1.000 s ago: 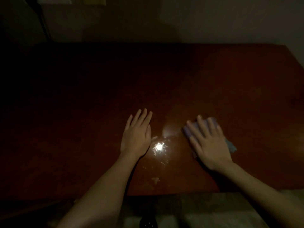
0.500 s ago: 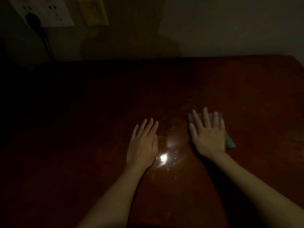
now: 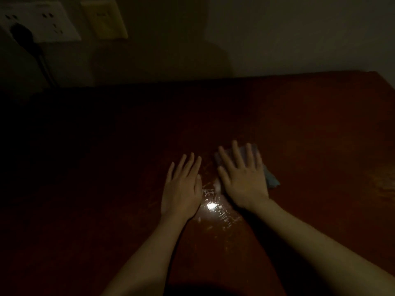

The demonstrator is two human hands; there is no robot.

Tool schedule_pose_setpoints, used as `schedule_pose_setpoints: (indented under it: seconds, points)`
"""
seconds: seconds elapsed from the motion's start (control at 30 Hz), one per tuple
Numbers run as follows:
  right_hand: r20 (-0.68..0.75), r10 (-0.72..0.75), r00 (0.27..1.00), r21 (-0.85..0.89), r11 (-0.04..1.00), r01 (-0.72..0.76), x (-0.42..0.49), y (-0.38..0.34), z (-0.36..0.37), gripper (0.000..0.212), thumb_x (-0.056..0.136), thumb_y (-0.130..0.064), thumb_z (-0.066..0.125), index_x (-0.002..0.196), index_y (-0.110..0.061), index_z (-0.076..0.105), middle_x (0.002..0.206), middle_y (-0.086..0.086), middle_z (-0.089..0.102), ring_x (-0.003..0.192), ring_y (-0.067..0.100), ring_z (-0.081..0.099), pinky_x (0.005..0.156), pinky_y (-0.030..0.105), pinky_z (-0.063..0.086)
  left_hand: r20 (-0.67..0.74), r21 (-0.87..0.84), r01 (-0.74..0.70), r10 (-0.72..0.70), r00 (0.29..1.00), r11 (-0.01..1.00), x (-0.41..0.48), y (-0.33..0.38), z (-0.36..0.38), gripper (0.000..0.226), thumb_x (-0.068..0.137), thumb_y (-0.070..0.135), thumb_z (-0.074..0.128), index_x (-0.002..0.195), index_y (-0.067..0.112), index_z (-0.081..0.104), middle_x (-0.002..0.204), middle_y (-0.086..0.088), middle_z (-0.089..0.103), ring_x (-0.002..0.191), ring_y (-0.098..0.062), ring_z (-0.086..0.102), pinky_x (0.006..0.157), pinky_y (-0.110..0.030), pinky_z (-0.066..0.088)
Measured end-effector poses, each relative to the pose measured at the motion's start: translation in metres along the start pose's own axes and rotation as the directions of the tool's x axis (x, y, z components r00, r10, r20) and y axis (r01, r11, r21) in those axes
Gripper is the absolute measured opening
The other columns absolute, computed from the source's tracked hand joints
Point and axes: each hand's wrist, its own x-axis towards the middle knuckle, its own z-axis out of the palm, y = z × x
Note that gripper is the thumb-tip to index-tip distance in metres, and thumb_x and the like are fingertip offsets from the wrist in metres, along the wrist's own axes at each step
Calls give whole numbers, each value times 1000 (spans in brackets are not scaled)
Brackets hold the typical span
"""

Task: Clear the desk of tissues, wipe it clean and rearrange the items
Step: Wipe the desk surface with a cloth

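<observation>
In this dim view we can read no writing, number or brand, whether on the wooden desk (image 3: 299, 124), the white socket plate (image 3: 62, 28) on the wall, or the yellowish plate (image 3: 104, 20) just beside it. We see a faint mark near the socket plate's top edge, too dark and small to make out.
</observation>
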Motion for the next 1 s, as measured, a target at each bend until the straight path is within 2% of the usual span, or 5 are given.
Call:
schedule_pose_setpoints:
  seconds: [0.13, 0.33, 0.57, 0.77, 1.0]
  points:
    - [61, -231, 971, -39, 971, 234, -30, 41, -5, 58, 97, -58, -4, 151, -40, 7, 160, 0, 5, 147, 29, -2, 117, 45, 2, -3, 26, 12, -12, 1000, 1000, 16, -2, 1, 71, 89, 43, -5, 153, 24, 18, 161, 5, 14, 149, -9, 3, 119, -30, -7]
    - [-3, 164, 987, 38, 986, -163, 51, 51, -12, 69, 84, -61, -14, 150, -39, -8, 160, 2, -10, 145, 32, -15, 118, 48, -6, -42, 19, 30, -29, 999, 999, 30, -1, 6, 61, 96, 40, 9, 150, 20, 30, 157, 1, 27, 148, -13, 14, 119, -34, 1]
    - [64, -331, 941, -28, 942, 334, 25, 71, -13, 56, 98, -59, 0, 151, -41, 4, 160, -3, -2, 148, 27, -5, 117, 44, -2, -35, 4, 23, -23, 999, 1000, 70, 0, 6, 67, 92, 44, 2, 152, 23, 23, 160, 3, 19, 147, -9, 4, 119, -32, -5]
    - [-22, 100, 995, 22, 995, -100, 112, 54, -13, 67, 87, -60, -11, 150, -38, -7, 160, 3, -10, 145, 34, -14, 117, 48, -8, -74, 4, 24, -24, 997, 1000, 97, -7, 11, 59, 97, 41, 11, 150, 22, 31, 157, 2, 27, 147, -12, 12, 119, -34, 2]
    - [42, -350, 936, -40, 935, 352, 86, 90, -16, 54, 99, -57, 1, 150, -42, 2, 160, -2, 4, 147, 28, -3, 116, 45, -1, -56, -12, 59, -59, 997, 998, 113, -9, 8, 64, 95, 44, 2, 152, 25, 21, 160, 6, 15, 146, -7, -2, 119, -32, -5]
